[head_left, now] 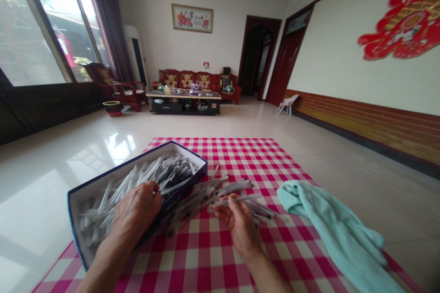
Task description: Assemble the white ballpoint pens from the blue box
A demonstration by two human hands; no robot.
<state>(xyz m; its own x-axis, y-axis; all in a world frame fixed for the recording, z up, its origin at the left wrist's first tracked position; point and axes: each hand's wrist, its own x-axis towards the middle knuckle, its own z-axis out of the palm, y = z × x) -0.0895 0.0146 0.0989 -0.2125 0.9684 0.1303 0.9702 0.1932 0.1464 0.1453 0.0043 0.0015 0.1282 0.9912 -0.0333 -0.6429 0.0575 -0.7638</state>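
Pens [165, 176] are touched by both hands at a full box [103, 178].

The left hand [135, 208] is pushed down into the box, and its fingers [154, 192] are bent among the pens, but a firm grip cannot be told. The right hand [240, 226] is held palm up at a loose pile of pens beside the box, with its fingers half bent under a pen; a grip cannot be told there either. The box is set on the edge of the cloth [292, 165], with part of it on the floor [44, 206]. If the box wall is pressed too hard, the box could be tipped and the pens spilled. Loose pens could also be knocked off the cloth. A towel [337, 229] is laid nearby.
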